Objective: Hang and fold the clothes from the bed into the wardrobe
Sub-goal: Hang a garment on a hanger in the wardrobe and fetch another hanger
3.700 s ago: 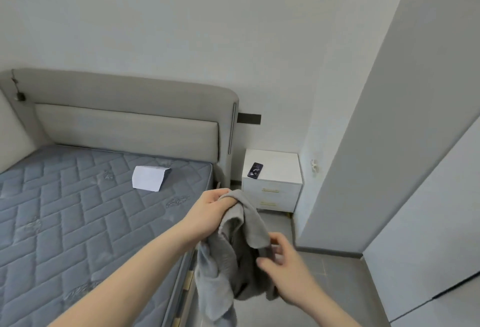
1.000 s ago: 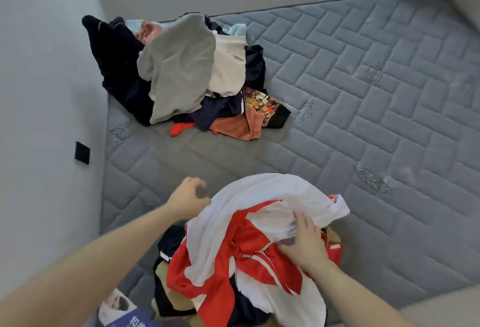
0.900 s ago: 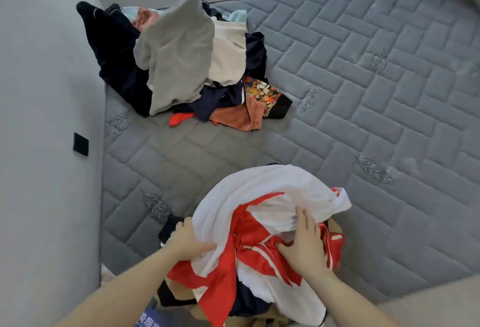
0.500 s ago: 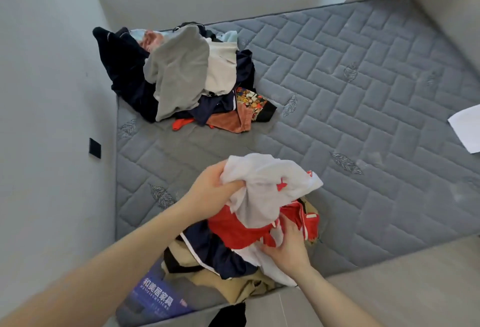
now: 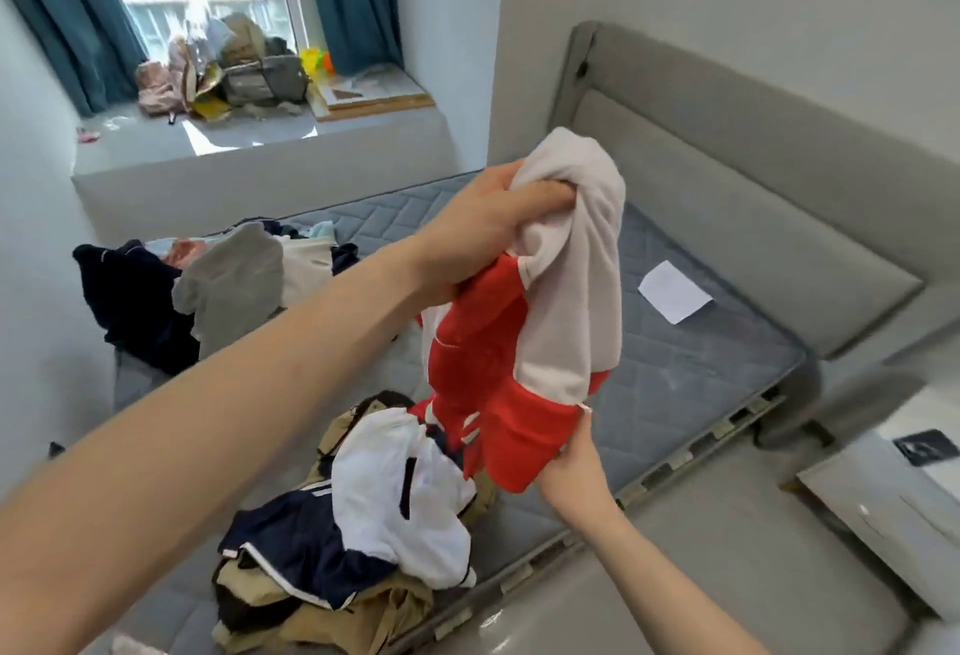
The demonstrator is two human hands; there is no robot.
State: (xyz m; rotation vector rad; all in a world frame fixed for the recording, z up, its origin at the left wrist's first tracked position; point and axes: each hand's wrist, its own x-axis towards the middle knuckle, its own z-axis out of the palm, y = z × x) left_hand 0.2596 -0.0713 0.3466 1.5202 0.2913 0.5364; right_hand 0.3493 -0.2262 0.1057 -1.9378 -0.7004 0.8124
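In the head view the left hand (image 5: 498, 233) grips the red and white garment (image 5: 524, 337) above the bed (image 5: 691, 373), the right hand (image 5: 576, 467) pinches its hem, while two piles (image 5: 228, 285) wait, so most work remains.

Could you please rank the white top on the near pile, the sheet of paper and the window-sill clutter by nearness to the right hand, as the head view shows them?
From the right hand:
1. White top, just to its left on the near pile.
2. Sheet of paper, beyond it on the mattress, towards the headboard.
3. Window-sill clutter, farthest, up at the window.
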